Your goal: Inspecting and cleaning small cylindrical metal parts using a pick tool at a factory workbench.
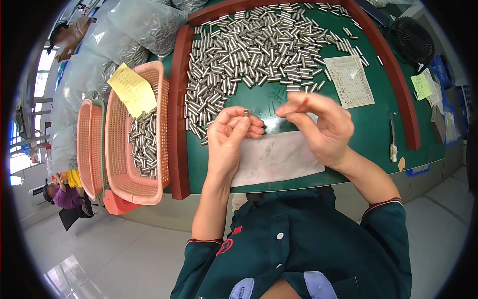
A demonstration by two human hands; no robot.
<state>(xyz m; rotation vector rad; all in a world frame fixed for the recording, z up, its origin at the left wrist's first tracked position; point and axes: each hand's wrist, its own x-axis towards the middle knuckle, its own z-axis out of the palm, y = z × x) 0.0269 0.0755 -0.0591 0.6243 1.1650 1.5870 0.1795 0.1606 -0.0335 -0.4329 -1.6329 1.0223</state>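
Between the thumb and fingers of my left hand [230, 132] is a small metal cylinder [246, 113], its end showing above the thumb. My right hand [323, 124] is raised to the right of it, fingers curled toward the thumb and smeared by motion. A thin red thing [302, 104] shows at those fingers; its kind cannot be made out. Under both hands a grey cloth [279, 162] lies along the near edge of the green table [264, 102]. Many loose shiny metal cylinders [259, 47] are spread beyond my hands.
Dark red rails [180, 119] border the work area. Left of it, a pink basket [117, 149] holds more cylinders and a yellow note [133, 89]. Bags of parts [149, 25] stand behind. On the right are a printed sheet [348, 81], a slim tool [392, 137] and a black fan [412, 40].
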